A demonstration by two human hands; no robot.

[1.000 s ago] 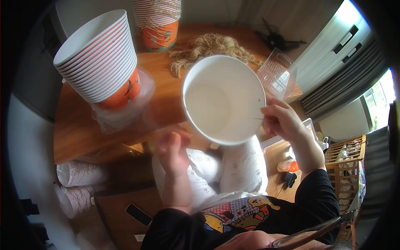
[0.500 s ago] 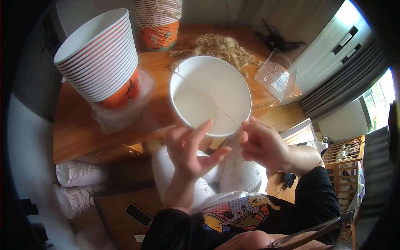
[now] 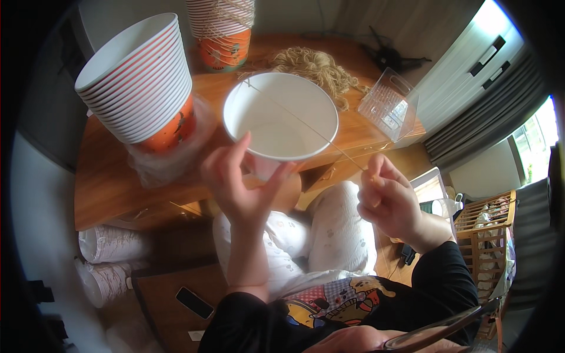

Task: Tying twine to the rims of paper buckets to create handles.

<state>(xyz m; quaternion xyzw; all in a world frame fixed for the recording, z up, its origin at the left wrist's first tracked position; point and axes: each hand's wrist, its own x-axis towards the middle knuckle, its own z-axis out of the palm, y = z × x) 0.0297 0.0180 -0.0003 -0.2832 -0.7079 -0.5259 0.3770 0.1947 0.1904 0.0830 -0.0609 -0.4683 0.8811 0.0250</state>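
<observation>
A large white paper bucket (image 3: 281, 117) stands in front of me at the near edge of the table, its mouth tilted toward me. A thin tan string (image 3: 306, 120) is fastened at its far left rim and runs taut across the mouth. My right hand (image 3: 385, 194), to the right of the bucket, pinches the string's near end between thumb and fingers. At the bucket's near left side my left hand (image 3: 238, 182) has its thumb and fingers spread around the wall; whether they touch it, I cannot tell.
A stack of nested paper buckets (image 3: 138, 82) stands left, in clear plastic, with another string-wrapped stack (image 3: 222, 41) behind. Beyond the bucket lie a heap of tan strings (image 3: 315, 67) and a clear plastic tray (image 3: 388, 106). A phone (image 3: 195, 302) lies lower left.
My right hand has drawn the string out to the right, past the rim. The bucket has shifted left and slightly away, and my left hand has moved left and up with fingers spread.
</observation>
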